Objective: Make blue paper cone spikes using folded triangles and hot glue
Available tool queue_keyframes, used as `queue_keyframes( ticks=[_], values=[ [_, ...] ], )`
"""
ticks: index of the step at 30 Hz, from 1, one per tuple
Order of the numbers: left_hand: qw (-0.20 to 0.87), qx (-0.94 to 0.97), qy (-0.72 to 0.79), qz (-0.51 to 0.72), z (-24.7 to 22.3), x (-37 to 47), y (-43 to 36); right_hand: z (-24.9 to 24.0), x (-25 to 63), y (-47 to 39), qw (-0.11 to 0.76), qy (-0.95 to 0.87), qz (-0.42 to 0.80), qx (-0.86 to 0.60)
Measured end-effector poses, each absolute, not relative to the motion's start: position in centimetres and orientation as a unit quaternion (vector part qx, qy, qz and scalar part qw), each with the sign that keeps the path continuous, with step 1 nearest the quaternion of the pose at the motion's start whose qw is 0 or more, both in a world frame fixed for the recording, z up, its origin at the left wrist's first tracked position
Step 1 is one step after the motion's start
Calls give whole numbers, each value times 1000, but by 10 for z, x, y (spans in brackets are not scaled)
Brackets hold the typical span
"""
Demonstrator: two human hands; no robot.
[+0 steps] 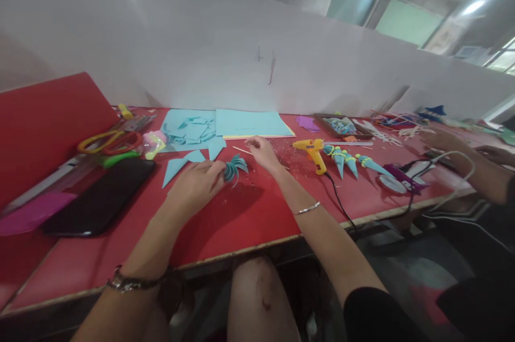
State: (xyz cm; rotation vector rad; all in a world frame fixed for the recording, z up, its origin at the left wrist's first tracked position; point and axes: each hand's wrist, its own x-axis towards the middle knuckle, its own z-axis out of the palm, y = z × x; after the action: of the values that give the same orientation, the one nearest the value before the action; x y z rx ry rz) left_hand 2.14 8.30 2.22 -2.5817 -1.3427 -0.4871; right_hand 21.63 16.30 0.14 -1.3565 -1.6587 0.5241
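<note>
left hand (197, 184) pinching teal paper fan (235, 166); glue gun (313, 152) label unreadable.

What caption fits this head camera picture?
Left hand holds a curled blue paper piece on the red table.

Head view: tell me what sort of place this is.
Probably a paper-craft workbench: a red table with blue paper sheets, scissors and a yellow glue gun.

Head-worn view, forward and down, close over red table (249, 218).
</note>
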Motion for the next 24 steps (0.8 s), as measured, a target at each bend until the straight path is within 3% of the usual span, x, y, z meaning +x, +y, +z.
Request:
queue_keyframes(
  ticks=[9,11,17,19,24],
  values=[
    [78,-861,-495,-83,18,24,84,29,223,123,448,-711,201,-504],
    [67,-877,-465,-98,17,21,86,41,236,102,402,-736,180,-514],
    [103,-906,-385,-141,16,17,87,67,307,44,118,-759,113,-630],
    [143,-905,-369,-157,18,18,84,63,333,37,94,-717,90,-685],
    [187,-913,-327,-159,22,21,81,31,369,44,128,-574,-47,-807]
  ],
)
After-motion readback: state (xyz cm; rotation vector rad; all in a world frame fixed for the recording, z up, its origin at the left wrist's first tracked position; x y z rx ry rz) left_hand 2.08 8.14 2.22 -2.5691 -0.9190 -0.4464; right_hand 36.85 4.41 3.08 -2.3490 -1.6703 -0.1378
